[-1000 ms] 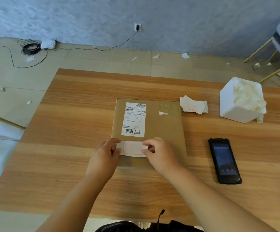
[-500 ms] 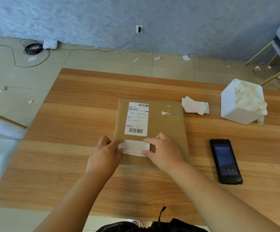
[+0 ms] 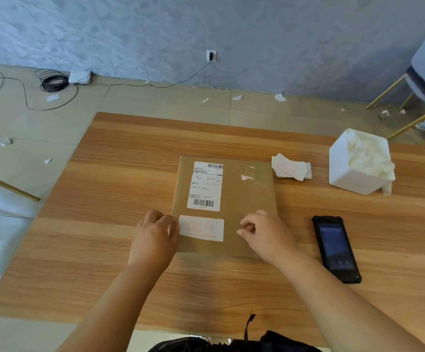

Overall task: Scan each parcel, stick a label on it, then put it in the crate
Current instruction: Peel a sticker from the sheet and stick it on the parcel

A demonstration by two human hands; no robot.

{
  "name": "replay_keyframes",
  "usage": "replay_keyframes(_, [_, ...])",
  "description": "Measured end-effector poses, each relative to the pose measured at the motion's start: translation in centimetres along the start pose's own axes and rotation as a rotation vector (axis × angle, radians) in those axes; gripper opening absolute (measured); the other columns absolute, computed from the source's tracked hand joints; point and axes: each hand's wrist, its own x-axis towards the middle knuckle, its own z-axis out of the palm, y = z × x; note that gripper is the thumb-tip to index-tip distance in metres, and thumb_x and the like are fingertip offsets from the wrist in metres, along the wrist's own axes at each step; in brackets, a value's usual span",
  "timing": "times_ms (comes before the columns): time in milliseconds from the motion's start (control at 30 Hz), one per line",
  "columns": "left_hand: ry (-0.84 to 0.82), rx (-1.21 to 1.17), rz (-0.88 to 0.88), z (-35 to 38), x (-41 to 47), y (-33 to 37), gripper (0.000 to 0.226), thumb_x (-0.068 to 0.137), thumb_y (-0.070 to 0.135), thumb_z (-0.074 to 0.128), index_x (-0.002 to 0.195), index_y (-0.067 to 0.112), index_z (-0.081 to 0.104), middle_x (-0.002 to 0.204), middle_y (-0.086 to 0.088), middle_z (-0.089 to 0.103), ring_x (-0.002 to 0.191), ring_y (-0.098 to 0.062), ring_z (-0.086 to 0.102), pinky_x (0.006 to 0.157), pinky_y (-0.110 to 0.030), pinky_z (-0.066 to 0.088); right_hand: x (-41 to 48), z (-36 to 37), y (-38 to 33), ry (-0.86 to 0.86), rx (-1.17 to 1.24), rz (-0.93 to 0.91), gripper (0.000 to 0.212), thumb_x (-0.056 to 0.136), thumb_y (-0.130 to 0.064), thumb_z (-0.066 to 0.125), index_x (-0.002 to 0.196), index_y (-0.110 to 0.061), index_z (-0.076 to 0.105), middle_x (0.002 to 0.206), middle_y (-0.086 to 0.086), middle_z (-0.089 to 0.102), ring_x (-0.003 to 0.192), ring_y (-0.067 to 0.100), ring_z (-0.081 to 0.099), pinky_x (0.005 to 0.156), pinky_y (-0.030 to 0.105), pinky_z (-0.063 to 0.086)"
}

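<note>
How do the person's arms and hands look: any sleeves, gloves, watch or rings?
Both forearms are bare; no sleeves show. The left hand and the right hand wear no gloves, and no watch, bracelet or ring is visible. At the bottom edge there is dark clothing with a black strap.

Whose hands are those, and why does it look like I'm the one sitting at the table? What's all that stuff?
No robot here. A person wears a camera on their head, so you look down just as they do. Their left hand touches the end of a small white label lying flat on a brown parcel. Their right hand is over the parcel and holds nothing. The wooden table also carries a black phone-like scanner, a stack of spare labels and a white box of crumpled paper.
</note>
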Motion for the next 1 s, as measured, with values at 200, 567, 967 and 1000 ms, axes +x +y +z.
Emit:
replay_keyframes(200, [-0.151,0.050,0.125,0.1,1.3,5.0,0.022,0.087,0.043,0.058,0.100,0.026,0.065,0.101,0.010,0.058,0.087,-0.013,0.061,0.068,-0.031,0.054,-1.2,-4.9,3.8,-0.159,0.047,0.014,0.036,0.089,-0.043,0.061,0.121,-0.028,0.058,0.100,-0.016,0.055,0.086,0.001,0.053,0.081,0.023,0.048])
replay_keyframes(567, [-0.504,0.223,0.332,8.4,4.6,20.0,0.027,0.091,0.050,0.046,0.103,0.029,0.059,0.103,0.012,0.057,0.091,-0.012,0.060,0.076,-0.031,0.052,-3.3,-12.3,19.9,-0.128,0.113,0.417,0.040,0.088,-0.044,0.062,0.123,-0.025,0.054,0.111,-0.009,0.059,0.101,0.012,0.058,0.082,0.026,0.047])
replay_keyframes(967, [-0.634,0.272,0.278,19.2,8.5,31.5,0.022,0.093,0.040,0.046,0.105,0.027,0.058,0.105,0.007,0.058,0.092,-0.010,0.057,0.079,-0.028,0.053,3.6,-18.3,36.3,0.256,0.102,0.637,0.044,0.093,-0.029,0.056,0.134,-0.015,0.048,0.132,0.007,0.054,0.115,0.026,0.055,0.092,0.040,0.049])
replay_keyframes(1000, [-0.634,0.276,0.263,19.8,8.8,31.9,0.021,0.093,0.039,0.046,0.105,0.027,0.058,0.105,0.007,0.058,0.092,-0.010,0.057,0.079,-0.029,0.053,4.4,-18.6,37.0,0.259,0.091,0.610,0.047,0.094,-0.030,0.055,0.137,-0.016,0.045,0.135,0.008,0.050,0.118,0.027,0.053,0.094,0.039,0.047])
